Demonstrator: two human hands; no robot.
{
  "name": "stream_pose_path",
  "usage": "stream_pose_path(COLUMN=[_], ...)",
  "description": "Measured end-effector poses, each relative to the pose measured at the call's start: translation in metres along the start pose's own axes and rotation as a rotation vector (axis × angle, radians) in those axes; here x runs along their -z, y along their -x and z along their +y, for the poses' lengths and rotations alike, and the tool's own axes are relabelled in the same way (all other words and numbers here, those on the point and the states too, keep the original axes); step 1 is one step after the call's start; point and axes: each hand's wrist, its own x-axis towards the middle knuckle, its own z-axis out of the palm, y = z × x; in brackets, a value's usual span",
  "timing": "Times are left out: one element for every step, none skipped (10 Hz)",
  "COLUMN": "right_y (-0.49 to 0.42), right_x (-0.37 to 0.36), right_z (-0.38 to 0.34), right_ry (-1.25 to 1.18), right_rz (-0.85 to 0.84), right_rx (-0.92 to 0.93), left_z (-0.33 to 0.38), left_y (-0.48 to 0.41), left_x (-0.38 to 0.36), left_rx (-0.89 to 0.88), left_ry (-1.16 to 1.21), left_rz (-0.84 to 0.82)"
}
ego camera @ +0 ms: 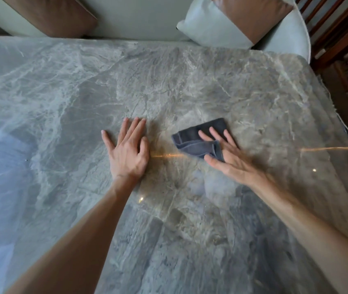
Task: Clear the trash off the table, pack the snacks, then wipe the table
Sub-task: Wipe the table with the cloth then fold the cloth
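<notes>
Right hand (228,158) flat, pressing folded dark grey cloth (200,141) onto grey marble tabletop (169,81); left hand (129,151) splayed, empty. Loosely pinned cloth may slip free or bunch.

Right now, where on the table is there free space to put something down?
Almost all of the marble table is bare: the far strip before the cushions, the whole left side, and the near edge between the forearms. Only the middle is taken, by the flat left hand and the right hand pressing the dark cloth.
</notes>
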Motion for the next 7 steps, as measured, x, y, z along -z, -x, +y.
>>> stream_pose_path(right_y=[0.043, 0.073, 0.09, 0.097, 0.096, 0.09, 0.08], right_x=[-0.029, -0.061, -0.09, -0.115, -0.127, -0.123, -0.116], right_z=[-0.03, -0.065, -0.106, -0.15, -0.183, -0.194, -0.203], right_ry=[-0.006, -0.023, -0.048, -0.073, -0.168, -0.415, -0.392], right_rz=[0.044, 0.112, 0.199, 0.241, 0.283, 0.338, 0.242], right_rx=[-0.038, -0.14, -0.241, -0.309, -0.366, -0.469, -0.413], left_z=[-0.002, -0.006, -0.009, -0.013, -0.024, -0.039, -0.044], left_y=[0.0, 0.0, -0.001, -0.002, -0.001, -0.001, -0.005], left_x=[0.0, 0.001, 0.006, 0.017, 0.028, 0.038, 0.044], left_rx=[-0.022, -0.028, -0.034, -0.01, 0.002, 0.021, -0.021], left_ry=[0.013, 0.057, 0.196, 0.496, 0.703, 0.742, 0.716], left_rz=[-0.013, -0.013, -0.029, -0.07, -0.133, -0.172, -0.179])
